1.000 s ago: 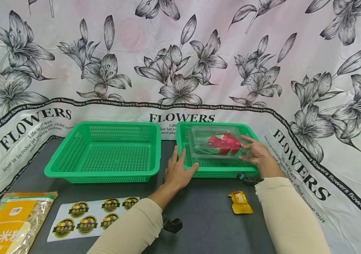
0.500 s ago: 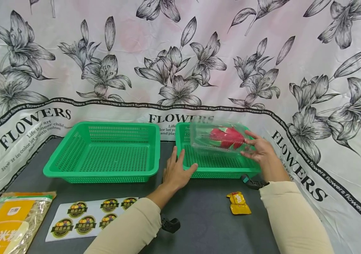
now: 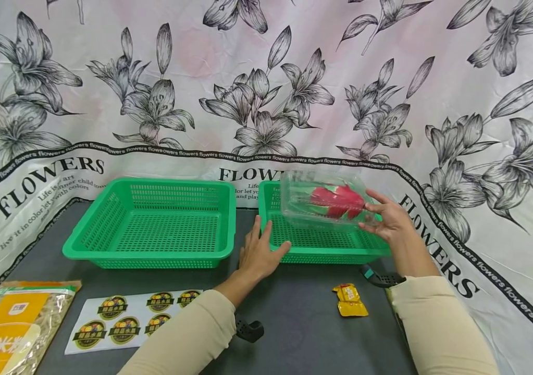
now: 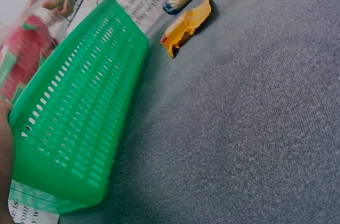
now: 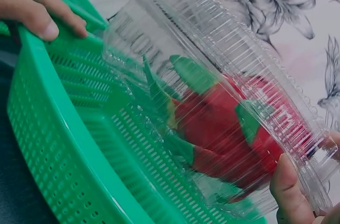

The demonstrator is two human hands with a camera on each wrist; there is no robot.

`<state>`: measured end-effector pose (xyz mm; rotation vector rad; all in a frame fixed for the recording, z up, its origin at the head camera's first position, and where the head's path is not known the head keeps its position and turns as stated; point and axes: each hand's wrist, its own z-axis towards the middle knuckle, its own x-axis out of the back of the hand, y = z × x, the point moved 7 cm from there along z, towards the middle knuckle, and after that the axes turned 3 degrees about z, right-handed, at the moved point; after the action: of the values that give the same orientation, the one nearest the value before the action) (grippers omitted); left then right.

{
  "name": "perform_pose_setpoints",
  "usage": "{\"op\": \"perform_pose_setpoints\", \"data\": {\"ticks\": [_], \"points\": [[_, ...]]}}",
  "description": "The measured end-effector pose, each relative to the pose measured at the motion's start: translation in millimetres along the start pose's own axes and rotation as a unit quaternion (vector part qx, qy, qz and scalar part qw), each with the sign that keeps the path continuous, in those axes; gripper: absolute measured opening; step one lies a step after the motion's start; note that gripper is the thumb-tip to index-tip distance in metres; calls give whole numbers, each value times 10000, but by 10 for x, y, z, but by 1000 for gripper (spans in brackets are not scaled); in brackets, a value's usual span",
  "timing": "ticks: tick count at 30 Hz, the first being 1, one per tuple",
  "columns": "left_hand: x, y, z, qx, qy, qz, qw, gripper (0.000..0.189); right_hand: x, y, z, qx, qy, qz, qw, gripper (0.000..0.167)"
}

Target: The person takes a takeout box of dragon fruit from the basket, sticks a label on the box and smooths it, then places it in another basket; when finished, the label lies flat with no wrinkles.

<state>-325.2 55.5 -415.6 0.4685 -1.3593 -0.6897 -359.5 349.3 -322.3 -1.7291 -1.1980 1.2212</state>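
- Clear plastic shows at once: the box [image 3: 296,200], with the red dragon fruit [image 3: 338,202] inside it, lies over the far part of the right green basket [image 3: 327,255], tilted and raised against the curtain [image 3: 266,67].
- My right grip [image 3: 390,221] pinches the box by its right end, thumb on the near side and fingers beyond, closed only as far as the box lets it.
- My left grip [image 3: 261,250] is spread loosely, holding nothing up; it rests on the near left corner of the right basket, thumb out to the right.
- A second ago the box sat lower and flatter within that basket; since then I have raised it, and in the last half second it has edged slightly right. My left grip has stayed put.
- To my mind this means the lift is under way while my left grip steadies the basket. I cannot tell whether the box's lower edge has cleared the basket everywhere.
- The left green basket [image 3: 149,259] is unmoved. Nearer on the worktop [image 3: 304,323] are a sticker sheet [image 3: 136,312] and a food bag [image 3: 13,323] to the left, and a yellow packet [image 3: 351,300] to the right.
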Motion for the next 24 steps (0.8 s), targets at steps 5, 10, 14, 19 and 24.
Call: {"op": "perform_pose_setpoints", "data": {"ticks": [5,10,14,19,24], "points": [[49,26,26,-38,81,-25,10000,77,-6,-42,-100,30,-53,47,10000,57],[353,204,61,-135,742,-862,9934,67,-3,-76,-184,116,-128,-19,9998,58],[611,394,75,-316,948,-1548,9829,70,-26,-95,-245,140,-219,-49,9997,59],[738,544,110,-268,691,-2067,9756,71,-50,-104,-313,177,-300,-70,9994,60],[790,599,127,-153,541,-2283,9720,75,-79,-95,-371,240,-382,-75,9990,60]]}}
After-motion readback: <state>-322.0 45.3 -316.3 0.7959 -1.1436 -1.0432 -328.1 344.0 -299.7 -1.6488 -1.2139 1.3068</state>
